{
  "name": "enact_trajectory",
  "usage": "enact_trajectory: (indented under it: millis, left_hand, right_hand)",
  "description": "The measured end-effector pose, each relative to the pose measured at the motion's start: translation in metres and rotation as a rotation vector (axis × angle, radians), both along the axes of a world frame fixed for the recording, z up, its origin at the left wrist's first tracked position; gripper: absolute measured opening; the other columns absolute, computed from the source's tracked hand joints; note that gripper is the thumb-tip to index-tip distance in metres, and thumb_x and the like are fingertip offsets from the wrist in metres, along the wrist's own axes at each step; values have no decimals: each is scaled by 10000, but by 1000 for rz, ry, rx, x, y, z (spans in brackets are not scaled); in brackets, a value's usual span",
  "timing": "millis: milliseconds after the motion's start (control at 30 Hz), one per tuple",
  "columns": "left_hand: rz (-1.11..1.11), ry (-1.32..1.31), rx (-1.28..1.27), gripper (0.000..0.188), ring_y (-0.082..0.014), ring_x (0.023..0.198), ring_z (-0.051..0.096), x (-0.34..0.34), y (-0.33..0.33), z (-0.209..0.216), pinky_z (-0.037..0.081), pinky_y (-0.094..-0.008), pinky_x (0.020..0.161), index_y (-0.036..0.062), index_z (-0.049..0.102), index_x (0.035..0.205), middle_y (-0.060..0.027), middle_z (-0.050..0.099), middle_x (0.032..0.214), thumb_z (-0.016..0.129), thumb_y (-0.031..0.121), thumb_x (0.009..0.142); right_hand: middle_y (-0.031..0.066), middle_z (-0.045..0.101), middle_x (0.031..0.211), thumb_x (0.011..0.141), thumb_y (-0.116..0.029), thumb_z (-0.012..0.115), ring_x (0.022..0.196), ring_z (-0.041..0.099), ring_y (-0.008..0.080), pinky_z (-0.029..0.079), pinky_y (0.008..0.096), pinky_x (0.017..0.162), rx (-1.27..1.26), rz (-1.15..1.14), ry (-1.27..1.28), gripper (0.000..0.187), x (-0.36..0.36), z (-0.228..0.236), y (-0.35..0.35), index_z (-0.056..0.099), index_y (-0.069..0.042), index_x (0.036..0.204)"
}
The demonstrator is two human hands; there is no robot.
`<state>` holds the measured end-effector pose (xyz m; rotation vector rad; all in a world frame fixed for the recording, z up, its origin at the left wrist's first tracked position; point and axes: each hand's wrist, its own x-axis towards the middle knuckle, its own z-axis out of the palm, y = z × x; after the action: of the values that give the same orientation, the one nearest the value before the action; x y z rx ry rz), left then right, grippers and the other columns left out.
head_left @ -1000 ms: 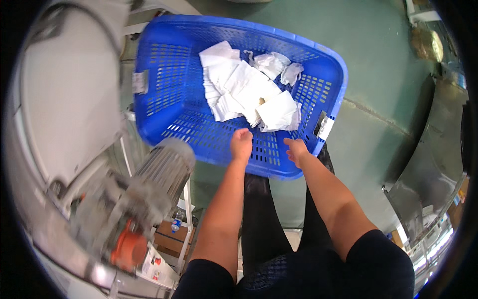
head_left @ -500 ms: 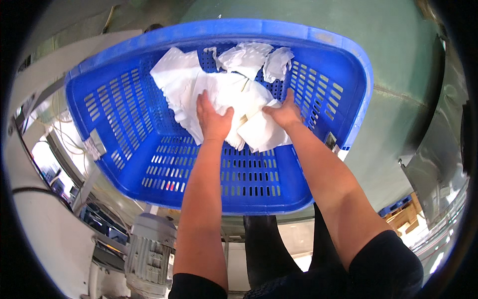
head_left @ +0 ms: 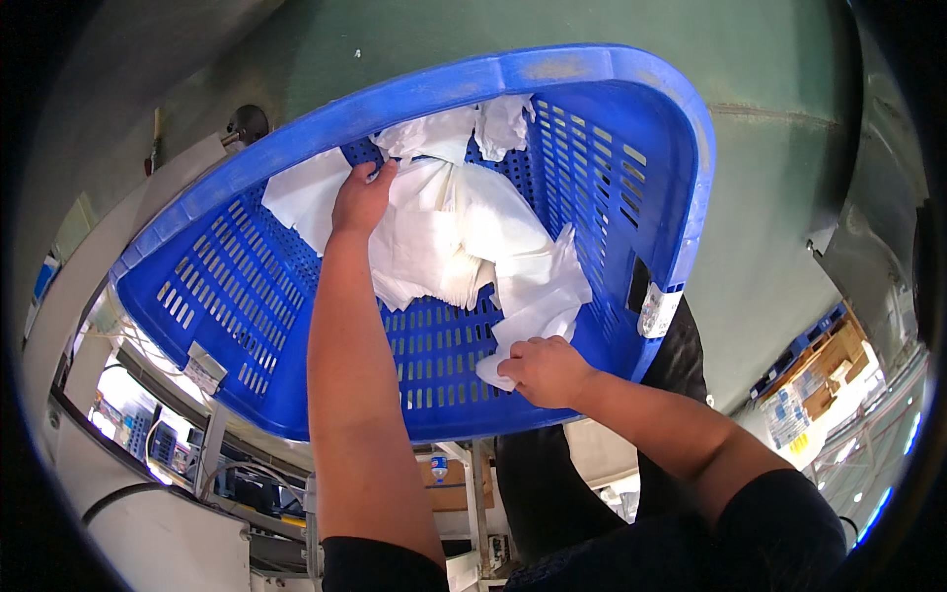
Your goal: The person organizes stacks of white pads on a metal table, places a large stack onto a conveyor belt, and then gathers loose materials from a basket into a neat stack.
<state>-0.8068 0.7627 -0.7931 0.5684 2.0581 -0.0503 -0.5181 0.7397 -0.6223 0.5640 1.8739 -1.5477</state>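
Observation:
A loose stack of thin white sheets (head_left: 424, 237), like tissue or paper, lies fanned inside a big blue plastic basket (head_left: 552, 67). My left hand (head_left: 361, 199) is curled at the stack's upper left edge, its thumb against the sheets and its fingertips partly hidden. Closer to me, my right hand (head_left: 548, 373) is closed on the end of a crumpled white sheet (head_left: 538, 321). That sheet stretches from the stack's right side toward the basket's near wall. Crumpled white pieces (head_left: 431, 134) rest along the far side, and a flat white sheet (head_left: 301, 192) lies left of my left hand.
The basket has slotted walls and sits tilted before my legs, over a green floor (head_left: 779, 187). White machine framing (head_left: 148, 493) with cables stands at the left. A curved metal surface (head_left: 873, 237) rises at the right, with cardboard boxes (head_left: 819, 380) below it.
My right hand has drawn back toward me, now closed on a sheet pulled out from the stack. My left hand has moved up and left, and the basket appears shifted and tilted.

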Motion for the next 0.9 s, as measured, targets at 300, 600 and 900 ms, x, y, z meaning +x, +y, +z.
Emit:
enact_trajectory:
  millis: [300, 600, 900]
  left_hand:
    - [-203, 147, -114, 507, -275, 1033, 541, 32, 20, 22, 403, -388, 876, 116, 540, 1127, -118, 603, 1055, 496, 482, 779]
    - [-189, 156, -45, 506, -290, 1054, 527, 41, 2, 25, 410, -357, 883, 106, 522, 1154, -121, 570, 1124, 530, 448, 780]
    - [-241, 100, 19, 486, -313, 1060, 514, 49, 9, 23, 401, -364, 892, 84, 553, 1113, -155, 546, 1145, 522, 446, 790]
  right_hand:
    - [169, 546, 1098, 755, -133, 511, 1064, 469, 367, 411, 426, 864, 511, -425, -515, 560, -17, -91, 43, 326, -34, 1275]
    - [146, 600, 990, 757, -91, 489, 1015, 505, 305, 400, 441, 830, 213, -160, -773, 555, 9, -56, -30, 337, -46, 1289]
    - [209, 544, 1070, 815, -197, 459, 1021, 502, 364, 400, 395, 878, 377, -1264, -524, 249, 7, -133, 18, 554, -27, 970]
